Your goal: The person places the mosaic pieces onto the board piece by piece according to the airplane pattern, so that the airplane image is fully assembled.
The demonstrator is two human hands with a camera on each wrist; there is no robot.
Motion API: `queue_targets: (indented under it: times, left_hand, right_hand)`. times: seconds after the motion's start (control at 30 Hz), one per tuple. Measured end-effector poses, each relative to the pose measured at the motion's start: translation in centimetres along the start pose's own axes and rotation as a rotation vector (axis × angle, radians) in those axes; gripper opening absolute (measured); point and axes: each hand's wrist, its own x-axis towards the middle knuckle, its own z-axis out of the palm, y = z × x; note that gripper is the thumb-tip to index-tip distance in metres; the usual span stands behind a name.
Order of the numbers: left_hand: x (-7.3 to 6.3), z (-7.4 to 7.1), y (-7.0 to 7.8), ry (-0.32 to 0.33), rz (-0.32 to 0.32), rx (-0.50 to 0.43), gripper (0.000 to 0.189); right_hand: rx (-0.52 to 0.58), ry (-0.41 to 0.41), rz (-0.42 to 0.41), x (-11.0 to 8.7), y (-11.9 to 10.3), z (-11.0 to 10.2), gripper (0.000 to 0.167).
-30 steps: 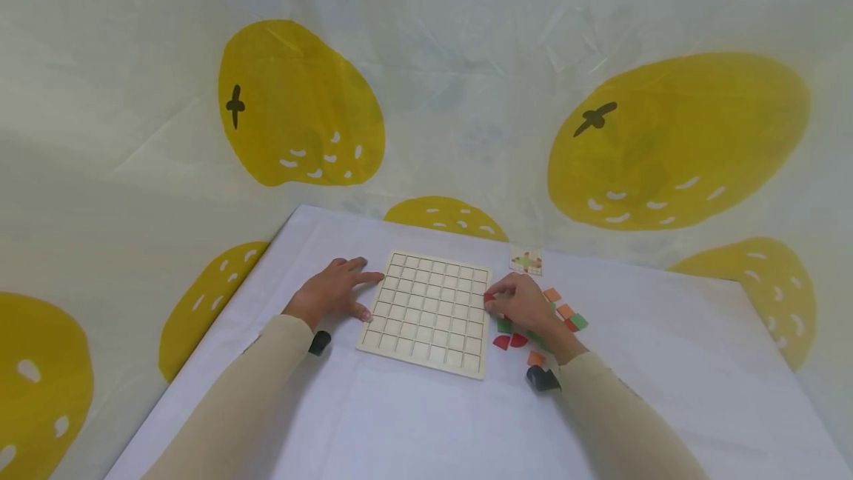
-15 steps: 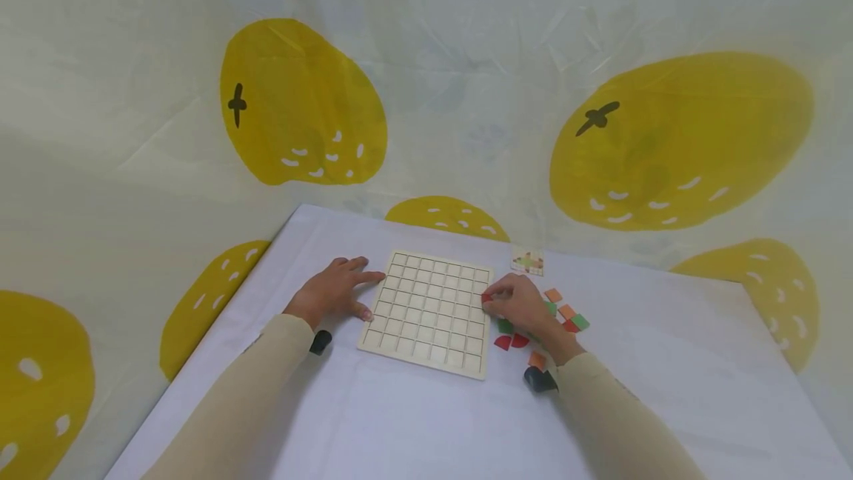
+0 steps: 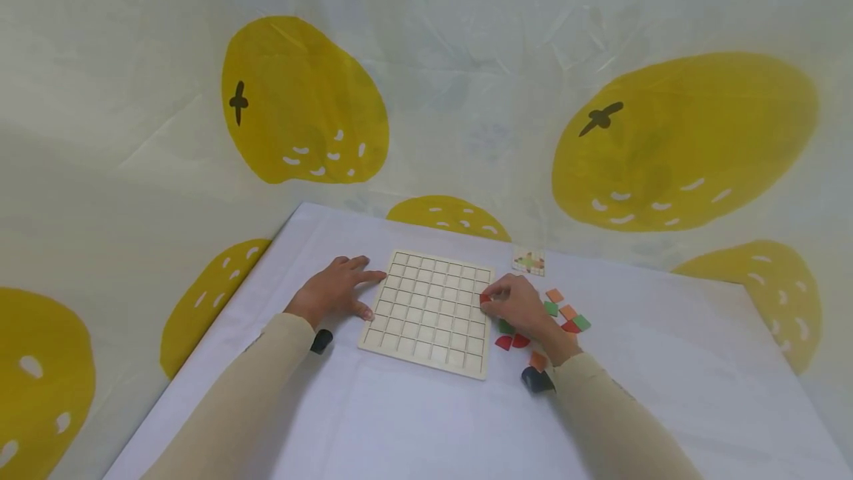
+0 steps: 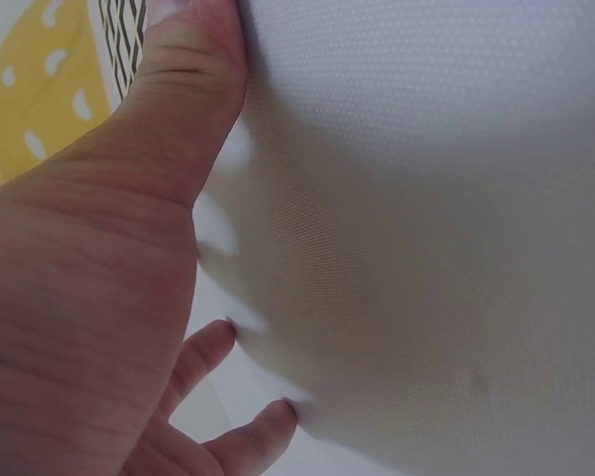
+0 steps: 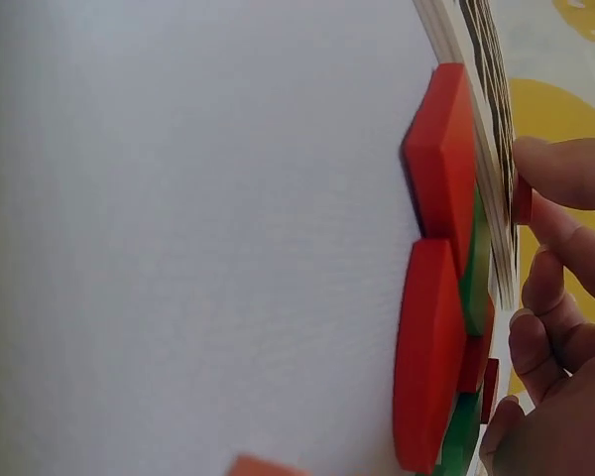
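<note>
A pale wooden board (image 3: pixel 426 311) marked off in a grid of squares lies flat on the white table. At its left edge rests my left hand (image 3: pixel 335 291), fingers spread, with the thumb and a fingertip touching the rim. My right hand (image 3: pixel 523 306) is over the board's right edge and pinches a small red piece (image 3: pixel 485 299) between thumb and finger. In the right wrist view that red piece (image 5: pixel 523 201) shows between the fingertips, just over the grid. Two red quarter-round pieces (image 5: pixel 436 347) lie on the cloth beside the board.
Orange tiles (image 3: pixel 555 295), green tiles (image 3: pixel 582 323) and red pieces lie scattered right of the board, partly under my right hand. A small pattern card (image 3: pixel 529 261) lies beyond them. A curtain with yellow fruit prints (image 3: pixel 466 95) hangs behind the table.
My right hand has shifted very slightly left with the red piece, over the board's right edge. The left hand keeps its place on the left rim.
</note>
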Motion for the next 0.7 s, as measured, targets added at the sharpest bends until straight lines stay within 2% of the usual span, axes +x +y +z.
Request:
queue_targets:
  times: [0.17,0.7]
  left_hand:
    - [-0.09,-0.02,0.04,-0.001,0.0,-0.005,0.093]
    - [-0.01,-0.15,-0.01,-0.011,0.004,0.003,0.094]
  right_hand:
    - [-0.024,0.006,0.008,0.23,-0.05,0.16,0.028]
    - [-0.066,0.054,-0.082,0.3,-0.46,0.46,0.02]
